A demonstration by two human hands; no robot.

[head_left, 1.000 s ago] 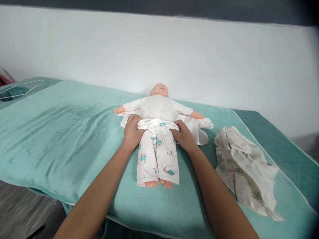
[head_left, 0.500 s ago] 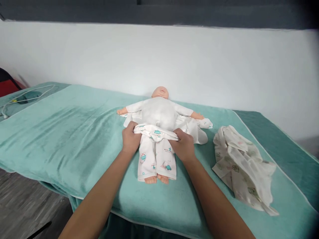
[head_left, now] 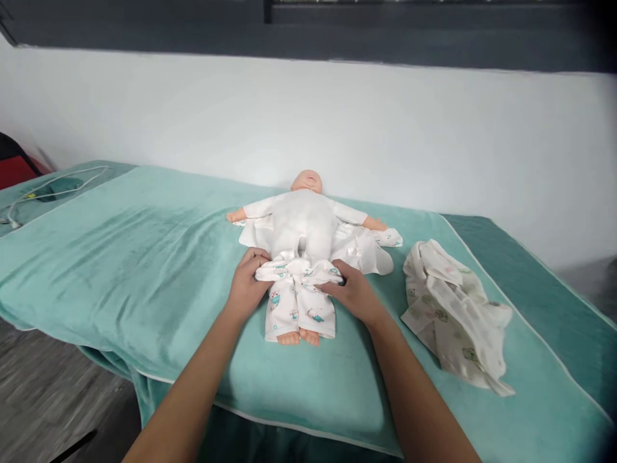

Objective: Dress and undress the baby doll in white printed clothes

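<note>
A baby doll (head_left: 303, 215) with a white cloth body lies on its back, arms spread and feet toward me. White printed baby pants (head_left: 315, 308) cover its lower legs, bunched at the waistband around the thighs. My left hand (head_left: 249, 283) grips the waistband at its left side, thumb in front. At the opposite side my right hand (head_left: 354, 289) pinches the same pants. The doll's bare feet (head_left: 299, 337) stick out of the cuffs. Beneath its back and arms a white garment (head_left: 364, 252) lies spread open.
A crumpled white printed cloth (head_left: 456, 315) lies to the right of the doll. Green velvety covering (head_left: 159, 257) spans the bed, which stands against a white wall (head_left: 299, 116). A pale cord (head_left: 58, 183) lies at the far left, near something red and black (head_left: 17, 167).
Both hands have lowered the pants' waistband from the doll's hips to its thighs, showing more of the white body. The camera view has shifted slightly.
</note>
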